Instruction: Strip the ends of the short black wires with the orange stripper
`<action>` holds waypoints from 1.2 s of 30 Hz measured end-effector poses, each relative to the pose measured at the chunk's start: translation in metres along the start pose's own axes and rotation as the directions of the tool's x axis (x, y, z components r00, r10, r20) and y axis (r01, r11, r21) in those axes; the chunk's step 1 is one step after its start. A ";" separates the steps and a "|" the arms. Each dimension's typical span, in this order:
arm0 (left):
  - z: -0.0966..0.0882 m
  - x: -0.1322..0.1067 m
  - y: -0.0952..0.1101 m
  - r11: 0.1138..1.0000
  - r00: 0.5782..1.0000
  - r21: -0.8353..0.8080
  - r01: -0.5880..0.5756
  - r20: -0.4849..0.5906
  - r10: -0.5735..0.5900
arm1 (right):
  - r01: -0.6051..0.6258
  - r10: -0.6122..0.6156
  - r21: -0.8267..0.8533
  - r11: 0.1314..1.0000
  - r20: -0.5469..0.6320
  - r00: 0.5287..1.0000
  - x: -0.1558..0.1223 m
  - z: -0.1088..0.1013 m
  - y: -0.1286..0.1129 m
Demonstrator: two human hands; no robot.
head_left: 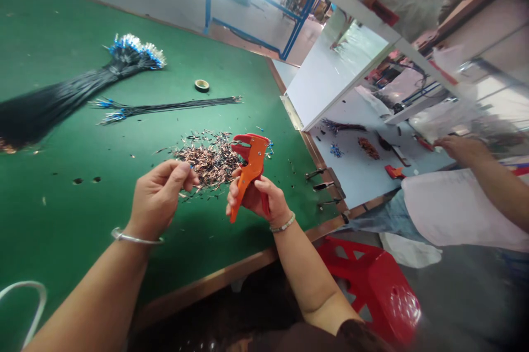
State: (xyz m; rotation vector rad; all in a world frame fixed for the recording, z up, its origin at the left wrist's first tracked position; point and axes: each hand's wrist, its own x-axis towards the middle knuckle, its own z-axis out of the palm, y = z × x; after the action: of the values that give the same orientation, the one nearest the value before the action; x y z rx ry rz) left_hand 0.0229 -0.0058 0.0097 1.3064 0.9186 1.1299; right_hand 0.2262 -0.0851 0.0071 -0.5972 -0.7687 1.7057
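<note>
1. Your right hand (258,200) is wrapped round the handles of the orange wire stripper (250,167), fingers closed firmly on it. The tool stands upright with its red head on top, just above the near edge of the pile of offcuts (210,159).
2. Your left hand (159,195) hangs just beside the tool, with thumb and forefinger (184,173) pinched narrow. I cannot tell whether a thin wire sits between them.
3. My read is that you are lining up for a strip. Bring the pinch level with the stripper's head and feed straight in, not at an angle.
4. I'd say to squeeze the handles evenly; a jerk could nick the strands.
5. Work over the pile, so the scraps drop together on the green tabletop (61,203).
6. The thin bundle of black wires (173,105) lies beyond the pile, and the thick bundle (61,96) with blue tips lies well off to your left.
7. The tape roll (201,85) sits further back.
8. A co-worker's hand (458,148) is busy at the next bench, well apart from yours.
</note>
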 end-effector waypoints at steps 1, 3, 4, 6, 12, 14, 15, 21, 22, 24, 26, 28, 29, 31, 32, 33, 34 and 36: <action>0.000 0.000 0.001 1.000 1.000 -0.001 0.006 0.024 -0.006 | -0.032 0.032 -0.008 0.999 0.024 0.999 0.000 0.000 0.002; 0.001 -0.001 0.002 1.000 0.998 -0.011 0.025 0.065 -0.024 | -0.077 0.079 -0.046 0.996 0.056 0.995 -0.001 -0.001 0.007; 0.001 -0.002 0.003 0.999 0.996 -0.026 0.040 0.077 -0.038 | -0.093 0.097 -0.068 0.993 0.066 0.993 -0.002 -0.001 0.010; 0.001 -0.002 0.003 0.995 0.993 -0.072 0.073 0.095 -0.066 | -0.123 0.131 -0.096 0.988 0.087 0.987 -0.002 -0.001 0.014; -0.001 -0.003 -0.002 0.990 0.983 -0.032 0.134 0.134 -0.129 | -0.175 0.190 -0.124 0.977 0.128 0.973 -0.001 0.001 0.016; -0.002 -0.003 -0.002 0.990 0.977 0.029 0.137 0.161 -0.140 | -0.183 0.201 -0.145 0.972 0.125 0.972 -0.001 0.002 0.015; -0.002 -0.003 -0.002 0.989 0.975 0.048 0.137 0.170 -0.143 | -0.187 0.206 -0.156 0.970 0.119 0.971 -0.001 0.002 0.015; -0.002 -0.003 0.001 0.988 0.967 0.075 0.136 0.209 -0.149 | -0.227 0.250 -0.221 0.948 0.085 0.964 -0.003 0.003 0.012; -0.002 -0.003 0.002 0.987 0.965 0.079 0.137 0.215 -0.151 | -0.237 0.260 -0.224 0.945 0.080 0.962 -0.003 0.003 0.012; -0.002 -0.003 0.002 0.987 0.963 0.090 0.136 0.222 -0.153 | -0.255 0.277 -0.216 0.943 0.080 0.958 -0.003 0.002 0.013; -0.002 -0.002 0.003 0.986 0.960 0.096 0.134 0.235 -0.153 | -0.252 0.274 -0.192 0.948 0.099 0.957 -0.002 0.002 0.016; -0.002 -0.002 0.004 0.987 0.956 0.090 0.133 0.250 -0.152 | -0.240 0.263 -0.171 0.956 0.125 0.957 -0.001 0.002 0.019; -0.002 -0.002 0.005 0.988 0.956 0.086 0.132 0.254 -0.150 | -0.236 0.260 -0.169 0.957 0.133 0.956 0.000 0.002 0.020; -0.001 -0.002 0.006 0.988 0.955 0.079 0.133 0.258 -0.149 | -0.229 0.255 -0.180 0.957 0.141 0.957 0.001 0.002 0.023; -0.001 -0.002 0.007 0.988 0.955 0.077 0.137 0.256 -0.152 | -0.221 0.249 -0.186 0.957 0.142 0.958 0.001 0.002 0.025; -0.001 -0.003 0.008 0.987 0.954 0.073 0.142 0.255 -0.156 | -0.210 0.238 -0.191 0.959 0.143 0.961 0.001 0.002 0.026; -0.001 -0.003 0.008 0.987 0.954 0.066 0.148 0.253 -0.160 | -0.197 0.227 -0.195 0.961 0.143 0.963 0.001 0.002 0.027; -0.001 -0.003 0.009 0.986 0.954 0.052 0.156 0.250 -0.164 | -0.177 0.206 -0.201 0.964 0.137 0.969 0.001 0.002 0.029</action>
State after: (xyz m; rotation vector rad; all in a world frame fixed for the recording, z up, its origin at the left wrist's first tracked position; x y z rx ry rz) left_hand 0.0202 -0.0092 0.0178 1.3402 0.8379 0.8043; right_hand 0.2060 -0.0894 -0.0128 -0.6907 -1.0197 1.8885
